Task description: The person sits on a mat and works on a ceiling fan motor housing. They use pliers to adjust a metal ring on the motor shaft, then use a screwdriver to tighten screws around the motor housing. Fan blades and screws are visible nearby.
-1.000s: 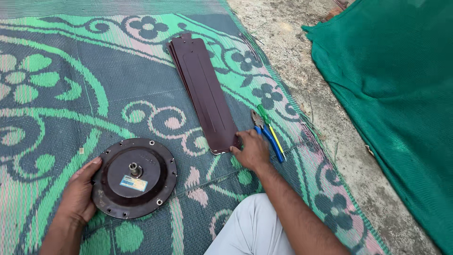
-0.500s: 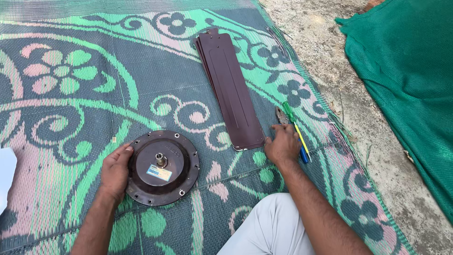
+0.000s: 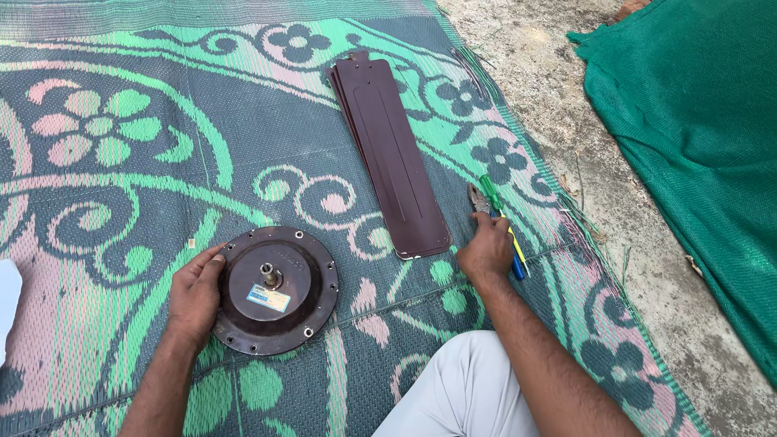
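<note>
1 round fan motor point(image 3: 275, 290) near-left on mat point(image 3: 121, 202), left hand point(image 3: 194, 295) open against its rim. Right hand point(image 3: 486, 249) curled over 2 tools point(image 3: 495, 212) (pliers, screwdriver), right of stacked brown blades point(image 3: 396, 162); blade count unclear.

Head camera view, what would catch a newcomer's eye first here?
The round dark-brown metal fan motor housing lies on the green and pink patterned woven mat, with the left hand on its edge. Beside it lie stacked long brown fan blades; the right hand rests on hand tools.
</note>
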